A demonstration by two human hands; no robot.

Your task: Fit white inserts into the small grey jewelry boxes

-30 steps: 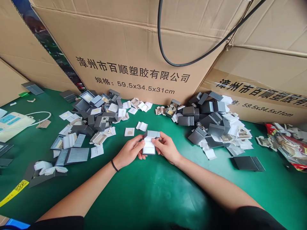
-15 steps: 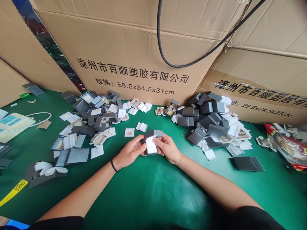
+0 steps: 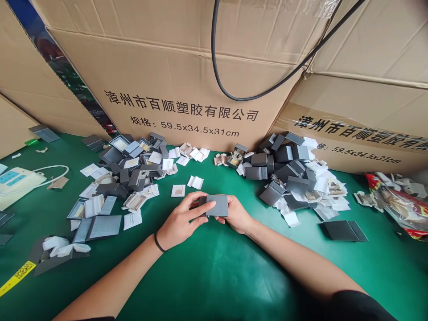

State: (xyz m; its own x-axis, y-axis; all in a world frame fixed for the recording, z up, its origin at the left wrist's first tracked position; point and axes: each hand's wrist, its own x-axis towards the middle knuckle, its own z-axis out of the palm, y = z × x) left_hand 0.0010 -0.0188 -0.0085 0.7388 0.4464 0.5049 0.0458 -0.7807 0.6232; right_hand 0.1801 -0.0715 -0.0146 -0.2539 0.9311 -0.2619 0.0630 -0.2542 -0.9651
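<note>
Between my hands, above the middle of the green table, is a small dark grey box (image 3: 219,206) with its lid closed. My left hand (image 3: 182,220) grips its left end, one finger lying across the top and the thumb along the near side. My right hand (image 3: 238,214) holds the right end, with part of its fingers hidden beneath the box. Just beyond my left hand lie a white card with a beige patch (image 3: 178,191) and a folded white paper piece (image 3: 195,182).
Grey boxes and white papers (image 3: 133,171) are heaped at left; another heap of grey boxes (image 3: 287,165) sits at right. A lone grey box (image 3: 344,231) lies nearer me. Large cartons (image 3: 180,84) stand behind, under a hanging black cable (image 3: 230,96). A power strip (image 3: 20,183) is far left.
The box's lid has come down over the white inside that showed before. My left hand has shifted so a finger lies over the top. The camera view has moved slightly.
</note>
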